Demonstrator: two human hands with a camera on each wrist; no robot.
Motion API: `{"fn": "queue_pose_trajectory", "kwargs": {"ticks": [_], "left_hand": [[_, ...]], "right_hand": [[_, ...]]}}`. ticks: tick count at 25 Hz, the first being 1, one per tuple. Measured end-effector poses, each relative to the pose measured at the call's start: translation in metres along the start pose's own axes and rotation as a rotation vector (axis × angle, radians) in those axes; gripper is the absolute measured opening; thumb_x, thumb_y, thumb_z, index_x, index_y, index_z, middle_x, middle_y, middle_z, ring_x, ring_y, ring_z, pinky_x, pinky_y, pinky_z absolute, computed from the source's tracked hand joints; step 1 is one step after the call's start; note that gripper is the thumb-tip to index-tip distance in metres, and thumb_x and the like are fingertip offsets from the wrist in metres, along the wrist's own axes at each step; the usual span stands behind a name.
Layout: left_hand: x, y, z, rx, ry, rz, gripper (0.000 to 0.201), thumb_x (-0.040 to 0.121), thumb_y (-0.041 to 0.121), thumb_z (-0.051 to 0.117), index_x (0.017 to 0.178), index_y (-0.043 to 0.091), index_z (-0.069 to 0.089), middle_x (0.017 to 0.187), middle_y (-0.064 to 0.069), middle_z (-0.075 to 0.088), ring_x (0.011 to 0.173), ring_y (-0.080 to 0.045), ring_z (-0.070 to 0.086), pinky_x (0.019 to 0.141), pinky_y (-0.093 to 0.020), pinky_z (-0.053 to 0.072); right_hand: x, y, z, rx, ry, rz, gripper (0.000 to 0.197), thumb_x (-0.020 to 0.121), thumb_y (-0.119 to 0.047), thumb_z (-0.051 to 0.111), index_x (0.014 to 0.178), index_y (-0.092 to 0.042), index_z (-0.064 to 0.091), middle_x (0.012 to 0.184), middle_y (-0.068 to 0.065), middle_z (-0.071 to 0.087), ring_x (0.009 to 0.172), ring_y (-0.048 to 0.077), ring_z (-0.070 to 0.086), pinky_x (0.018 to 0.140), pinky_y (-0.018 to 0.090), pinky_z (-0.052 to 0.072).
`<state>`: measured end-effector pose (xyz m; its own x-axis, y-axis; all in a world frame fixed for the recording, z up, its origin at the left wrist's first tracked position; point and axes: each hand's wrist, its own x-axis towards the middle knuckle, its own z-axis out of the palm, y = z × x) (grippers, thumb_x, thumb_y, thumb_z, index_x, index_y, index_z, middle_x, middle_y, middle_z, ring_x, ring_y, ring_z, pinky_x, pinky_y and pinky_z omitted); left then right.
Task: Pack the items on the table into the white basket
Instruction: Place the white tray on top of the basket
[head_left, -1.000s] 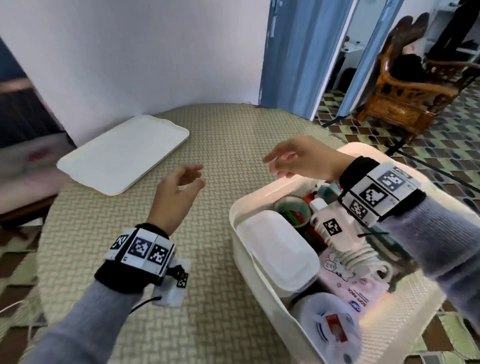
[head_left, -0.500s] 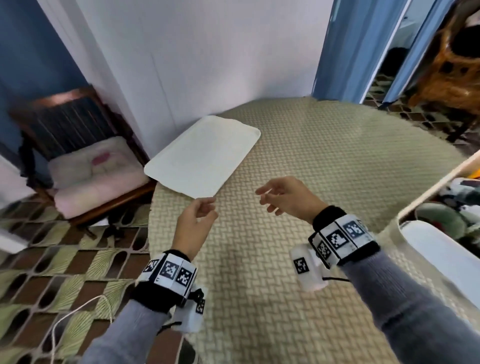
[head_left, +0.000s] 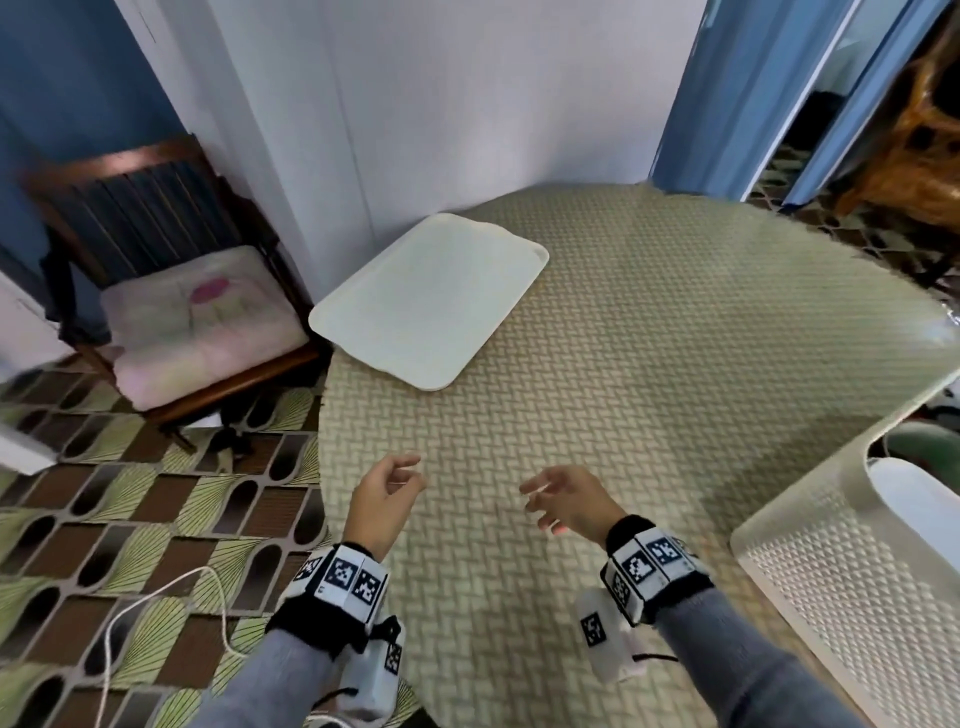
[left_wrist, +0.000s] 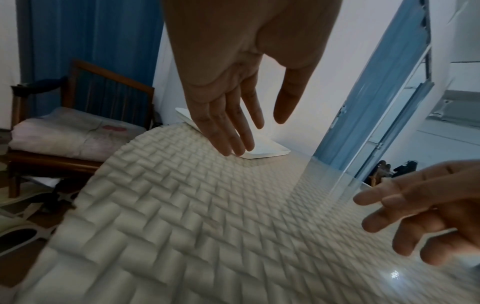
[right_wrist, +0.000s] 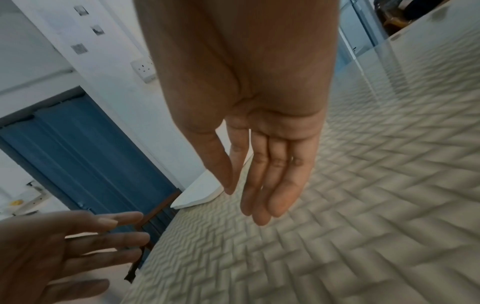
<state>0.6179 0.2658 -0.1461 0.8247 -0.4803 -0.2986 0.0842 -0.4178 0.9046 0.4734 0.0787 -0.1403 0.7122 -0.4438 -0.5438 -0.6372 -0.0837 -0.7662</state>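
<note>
The white basket (head_left: 810, 519) stands at the table's right edge, only its perforated left wall and rim showing, with a white lid-like item (head_left: 914, 493) inside. A white tray (head_left: 431, 296) lies bare at the table's far left by the wall. My left hand (head_left: 395, 483) hovers over the table's near left edge, fingers relaxed and holding nothing; the left wrist view shows its fingers (left_wrist: 228, 127) nearly straight. My right hand (head_left: 556, 493) hovers a little to its right, also relaxed and holding nothing, its fingers (right_wrist: 270, 185) extended in the right wrist view.
The round table (head_left: 649, 364) has a woven beige cover. A wooden chair with a pink cushion (head_left: 192, 322) stands left of the table against the blue wall. A white cable (head_left: 156, 592) lies on the patterned floor. Blue door panels (head_left: 727, 93) rise behind the table.
My right hand has left the basket and moved left and toward me, beside the left hand. The view swung left, so the basket now sits at the right edge.
</note>
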Motion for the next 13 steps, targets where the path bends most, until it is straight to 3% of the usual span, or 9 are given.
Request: {"fn": "queue_pose_trajectory", "kwargs": {"ticks": [3,6,9,11,13], "left_hand": [[0.010,-0.006,0.007,-0.015,0.026,-0.043,0.018,0.090,0.011,0.060,0.101,0.025,0.060,0.091,-0.002,0.060,0.082,-0.015,0.056,0.065,-0.023,0.042],[0.024,-0.007,0.010,-0.002,0.019,-0.079,0.019,0.090,0.013,0.061,0.106,0.022,0.061,0.093,-0.002,0.062,0.087,-0.015,0.057,0.069,-0.025,0.043],[0.059,-0.003,0.004,0.005,0.025,-0.115,0.023,0.090,0.013,0.060,0.112,0.019,0.060,0.094,-0.004,0.062,0.091,-0.019,0.058,0.068,-0.027,0.044],[0.094,-0.002,-0.005,-0.001,0.037,-0.151,0.030,0.090,0.014,0.060,0.120,0.015,0.058,0.092,-0.003,0.061,0.094,-0.021,0.058,0.075,-0.032,0.047],[0.125,-0.004,-0.011,0.008,0.024,-0.194,0.043,0.090,0.017,0.061,0.131,0.012,0.051,0.092,-0.003,0.058,0.098,-0.024,0.058,0.088,-0.040,0.049]], "right_hand": [[0.014,0.009,-0.001,-0.023,-0.020,0.003,0.017,0.092,0.000,0.051,0.095,-0.011,0.064,0.087,0.006,0.067,0.062,0.015,0.060,0.053,0.022,0.047],[0.030,0.002,-0.001,-0.030,0.003,-0.018,0.015,0.092,-0.003,0.052,0.093,-0.012,0.064,0.091,0.005,0.065,0.063,0.014,0.058,0.053,0.021,0.046],[0.061,-0.022,0.001,-0.066,0.035,-0.081,0.014,0.094,-0.008,0.053,0.101,-0.010,0.065,0.093,0.003,0.063,0.067,0.010,0.056,0.056,0.016,0.045],[0.091,-0.043,0.005,-0.153,0.083,-0.143,0.018,0.095,-0.014,0.054,0.110,-0.010,0.064,0.100,0.004,0.064,0.076,0.009,0.056,0.060,0.014,0.044],[0.119,-0.059,0.008,-0.239,0.152,-0.220,0.023,0.094,-0.017,0.057,0.116,-0.013,0.062,0.112,0.007,0.062,0.091,0.011,0.056,0.074,0.020,0.045]]}}
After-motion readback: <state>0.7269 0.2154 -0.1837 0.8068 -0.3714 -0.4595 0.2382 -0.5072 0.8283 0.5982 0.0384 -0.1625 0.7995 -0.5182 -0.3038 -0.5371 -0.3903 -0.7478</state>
